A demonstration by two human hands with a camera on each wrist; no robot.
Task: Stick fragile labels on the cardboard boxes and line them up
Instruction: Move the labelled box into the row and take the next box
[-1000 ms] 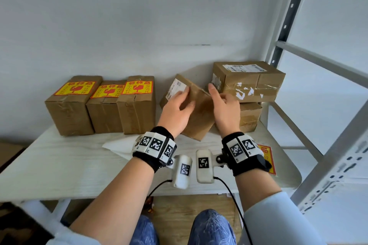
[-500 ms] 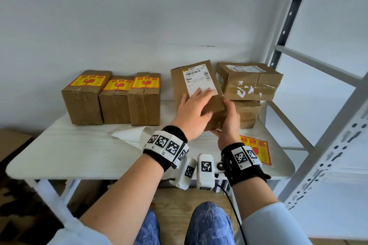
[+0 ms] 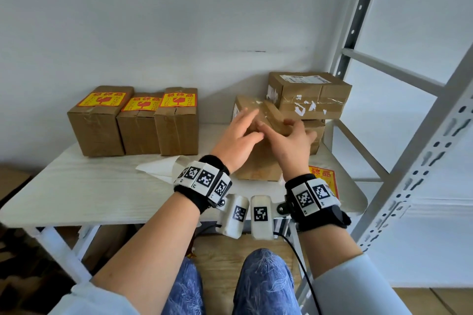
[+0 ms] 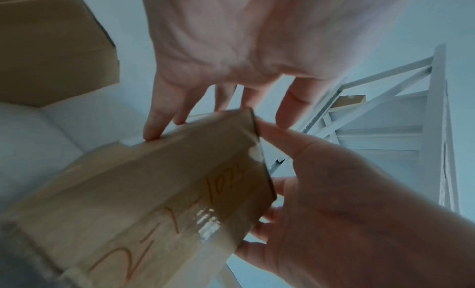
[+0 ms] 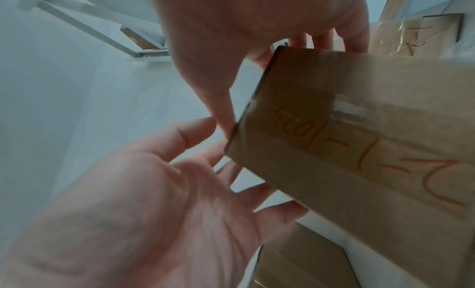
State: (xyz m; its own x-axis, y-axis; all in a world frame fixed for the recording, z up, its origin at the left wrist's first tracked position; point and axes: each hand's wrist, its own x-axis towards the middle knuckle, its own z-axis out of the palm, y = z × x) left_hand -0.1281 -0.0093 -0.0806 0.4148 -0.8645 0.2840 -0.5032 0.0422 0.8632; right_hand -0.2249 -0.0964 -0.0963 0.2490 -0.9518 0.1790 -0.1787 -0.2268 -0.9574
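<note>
A plain cardboard box (image 3: pixel 258 166) stands tilted on the white table (image 3: pixel 89 192), right of centre. My left hand (image 3: pixel 245 128) lies on its upper face with straight fingers. My right hand (image 3: pixel 291 135) grips its right edge, thumb in front and fingers behind. In the left wrist view, the left fingers (image 4: pixel 164 113) touch the box (image 4: pixel 167 190) edge and the right hand (image 4: pixel 334 190) pinches the corner. The right wrist view shows orange handwriting on the box (image 5: pixel 359 150), with the left hand (image 5: pixel 167 201) spread open beside it. Three labelled boxes (image 3: pixel 139 133) stand in a row at back left.
Two more unlabelled boxes are stacked at back right, the top one (image 3: pixel 309 94) on the lower one (image 3: pixel 316 135). A yellow-red label sheet (image 3: pixel 322 179) lies by my right wrist. White backing paper (image 3: pixel 158 167) lies mid-table. A grey metal shelf frame (image 3: pixel 409 161) rises on the right.
The box stood upright with its shipping label facing me; both hands have turned it over and lowered it, so a plain taped face is up. My left fingers have straightened.
</note>
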